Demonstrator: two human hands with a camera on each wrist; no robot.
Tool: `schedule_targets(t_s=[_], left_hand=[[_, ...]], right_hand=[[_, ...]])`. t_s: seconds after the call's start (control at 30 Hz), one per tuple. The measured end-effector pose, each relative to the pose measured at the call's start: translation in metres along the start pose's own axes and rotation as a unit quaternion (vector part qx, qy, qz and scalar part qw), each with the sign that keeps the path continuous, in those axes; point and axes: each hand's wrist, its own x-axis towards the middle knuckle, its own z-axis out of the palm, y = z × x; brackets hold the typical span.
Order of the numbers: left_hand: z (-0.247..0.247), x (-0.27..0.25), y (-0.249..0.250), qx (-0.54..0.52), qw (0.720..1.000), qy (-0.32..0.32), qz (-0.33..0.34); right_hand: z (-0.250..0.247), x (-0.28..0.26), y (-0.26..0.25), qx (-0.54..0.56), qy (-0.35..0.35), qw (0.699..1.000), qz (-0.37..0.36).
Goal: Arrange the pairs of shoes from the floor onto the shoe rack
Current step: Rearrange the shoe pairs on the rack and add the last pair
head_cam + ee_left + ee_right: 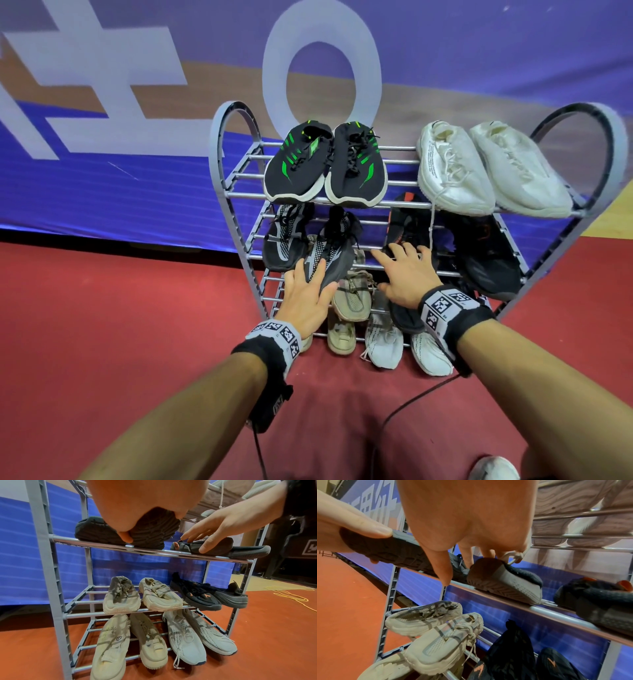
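The grey metal shoe rack (pixel 236 195) stands against a blue banner. On its second tier my left hand (pixel 313 284) grips the toe of a black-and-grey patterned shoe (pixel 337 250), thumb on its sole (pixel 154 530), and the shoe is tilted up off the front rail. Its mate (pixel 282 240) lies just to the left. My right hand (pixel 404 270) lies flat with spread fingers on a black shoe with orange marks (pixel 508 584) on the same tier, with the thumb off it. That shoe's mate (pixel 486 253) sits farther right.
The top tier holds a black-and-green pair (pixel 325 164) and a white pair (pixel 489 171), whose lace (pixel 432 226) hangs by my right hand. Beige (pixel 142 595), black (pixel 205 596) and pale (pixel 128 642) pairs fill the lower tiers. A cable (pixel 411 404) crosses the red floor.
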Motion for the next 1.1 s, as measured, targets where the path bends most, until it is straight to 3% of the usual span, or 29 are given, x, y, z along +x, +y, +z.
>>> schedule_targets(t_s=[0.13, 0.27, 0.43, 0.6, 0.67, 0.77, 0.83, 0.93, 1.1], left_hand=[[0.006, -0.006, 0.0, -0.01, 1.0, 0.01, 0.015], [0.012, -0.005, 0.006, 0.063, 0.996, 0.03, 0.047], [0.019, 0.023, 0.021, 0.166, 0.986, 0.03, 0.002], [0.016, 0.029, 0.022, 0.163, 0.986, -0.019, -0.001], [0.007, 0.023, 0.01, 0.129, 0.991, 0.001, 0.032], [-0.013, 0.017, -0.011, 0.097, 0.989, 0.079, 0.077], [-0.026, 0.02, -0.023, 0.091, 0.989, 0.103, 0.049], [-0.04, 0.032, -0.034, 0.104, 0.991, 0.077, -0.028], [-0.048, 0.056, -0.044, 0.101, 0.99, 0.025, -0.098]], right_hand=[[0.001, -0.001, 0.005, 0.011, -0.015, 1.0, -0.008], [0.001, -0.003, 0.011, 0.011, -0.025, 1.0, -0.013], [-0.001, -0.007, 0.008, 0.022, -0.032, 0.999, -0.006], [-0.001, -0.003, -0.007, 0.067, 0.037, 0.997, -0.011], [-0.001, 0.003, -0.016, 0.115, 0.058, 0.991, -0.029], [0.0, 0.011, -0.033, 0.186, 0.034, 0.981, -0.039], [0.001, 0.012, -0.043, 0.23, -0.006, 0.973, -0.027], [0.0, 0.01, -0.052, 0.267, -0.06, 0.962, -0.014], [0.005, 0.02, -0.06, 0.257, -0.067, 0.964, -0.028]])
